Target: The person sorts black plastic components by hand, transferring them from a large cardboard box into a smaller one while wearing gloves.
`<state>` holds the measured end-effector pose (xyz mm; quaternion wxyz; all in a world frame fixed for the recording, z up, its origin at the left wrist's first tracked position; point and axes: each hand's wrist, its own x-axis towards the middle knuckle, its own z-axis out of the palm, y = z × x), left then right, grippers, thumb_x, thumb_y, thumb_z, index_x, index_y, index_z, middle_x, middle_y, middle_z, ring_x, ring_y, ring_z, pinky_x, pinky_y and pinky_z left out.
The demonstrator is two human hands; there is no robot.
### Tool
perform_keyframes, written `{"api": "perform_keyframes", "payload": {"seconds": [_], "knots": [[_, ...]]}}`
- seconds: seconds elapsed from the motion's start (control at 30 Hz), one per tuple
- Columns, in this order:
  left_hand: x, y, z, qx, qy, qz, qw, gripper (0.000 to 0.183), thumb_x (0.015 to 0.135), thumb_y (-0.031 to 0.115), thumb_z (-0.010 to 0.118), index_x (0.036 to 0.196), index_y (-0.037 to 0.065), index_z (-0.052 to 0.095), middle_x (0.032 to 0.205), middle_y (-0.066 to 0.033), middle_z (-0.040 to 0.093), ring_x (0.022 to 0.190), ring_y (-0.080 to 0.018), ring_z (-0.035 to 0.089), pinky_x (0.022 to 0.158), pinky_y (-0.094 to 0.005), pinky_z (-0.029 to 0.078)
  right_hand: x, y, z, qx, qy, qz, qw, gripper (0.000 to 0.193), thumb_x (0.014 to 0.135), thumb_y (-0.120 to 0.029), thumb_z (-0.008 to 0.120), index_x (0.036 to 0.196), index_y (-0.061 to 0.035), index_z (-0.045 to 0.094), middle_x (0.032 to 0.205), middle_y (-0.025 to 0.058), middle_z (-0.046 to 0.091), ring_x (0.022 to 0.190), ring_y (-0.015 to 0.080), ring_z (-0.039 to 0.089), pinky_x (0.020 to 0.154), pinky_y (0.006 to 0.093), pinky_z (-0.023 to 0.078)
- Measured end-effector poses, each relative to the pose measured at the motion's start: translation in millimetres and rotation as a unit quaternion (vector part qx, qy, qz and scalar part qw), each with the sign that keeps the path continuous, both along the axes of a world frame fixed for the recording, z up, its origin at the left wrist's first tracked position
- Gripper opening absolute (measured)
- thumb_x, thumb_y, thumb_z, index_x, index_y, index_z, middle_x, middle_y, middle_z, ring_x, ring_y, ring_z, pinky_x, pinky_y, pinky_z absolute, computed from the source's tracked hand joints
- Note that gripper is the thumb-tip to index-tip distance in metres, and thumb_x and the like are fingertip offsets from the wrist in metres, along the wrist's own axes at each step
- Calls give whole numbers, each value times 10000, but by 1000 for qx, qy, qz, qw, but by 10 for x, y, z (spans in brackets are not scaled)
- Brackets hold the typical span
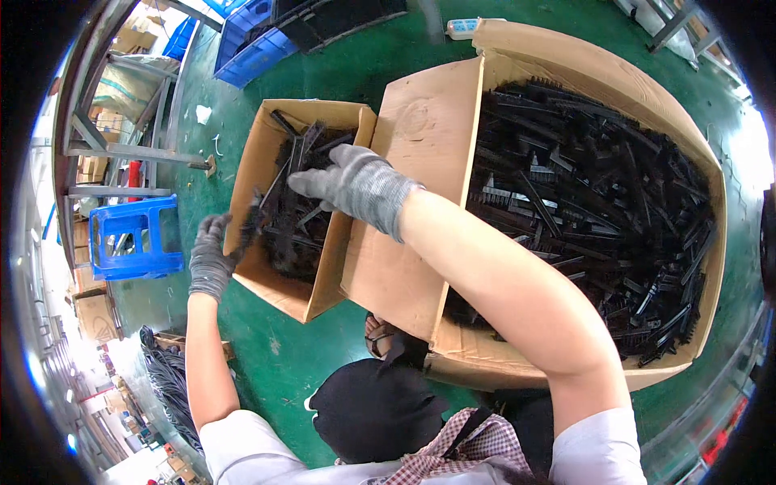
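Observation:
My left hand (212, 257), in a grey knit glove, grips the near left rim of a small cardboard box (279, 289) and touches a black brush strip (252, 218) at that edge. My right hand (349, 184), gloved the same, reaches over the small box with its fingers spread and pointing down at the black plastic strips (295, 218) piled inside. It holds nothing that I can see. Right of it stands a large cardboard box (420, 162) filled with many more black comb-like strips (598, 202).
A blue plastic stool (133, 238) stands to the left on the green floor (275, 356). Blue crates (250, 40) sit at the top. A metal rack frame (113, 145) runs along the left. A dark bundle (166, 380) lies near my left elbow.

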<state>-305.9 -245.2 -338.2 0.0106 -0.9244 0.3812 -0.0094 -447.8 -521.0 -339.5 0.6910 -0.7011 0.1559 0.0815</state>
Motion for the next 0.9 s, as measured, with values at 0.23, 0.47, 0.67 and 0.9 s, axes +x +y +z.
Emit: {"api": "perform_keyframes", "payload": {"seconds": [0.23, 0.47, 0.67, 0.9], "knots": [[-279, -319, -66, -55, -10, -42, 998, 278, 720, 109, 628, 992, 90, 571, 999, -81, 566, 902, -243, 554, 763, -326, 464, -1748, -809, -300, 10, 93, -21, 995, 256, 804, -203, 565, 945, 8, 603, 779, 69, 620, 697, 139, 574, 656, 277, 482], [-824, -1319, 162, -161, 113, -236, 952, 144, 789, 26, 574, 932, 42, 586, 925, -82, 575, 853, -189, 551, 758, -284, 448, -3994, -1525, -276, -196, 340, -101, 914, 217, 765, -212, 614, 906, -49, 642, 744, 67, 639, 700, 149, 599, 651, 280, 486], [-2293, -2681, -147, -137, 311, -379, 861, 119, 709, 47, 608, 828, 52, 598, 833, -106, 597, 817, -256, 573, 737, -318, 451, -4881, -1186, -728, -334, 421, 119, 835, 327, 690, -134, 590, 1015, -103, 598, 899, 152, 617, 847, 304, 589, 756, 356, 469], [-3103, -2964, -907, 109, 348, -512, 778, 203, 739, 190, 571, 905, 73, 586, 867, -96, 589, 836, -271, 557, 772, -357, 445, -4709, -1114, -1115, -316, 433, 192, 822, 400, 677, -91, 615, 1068, -61, 537, 930, 146, 612, 884, 314, 583, 739, 368, 479]]}}
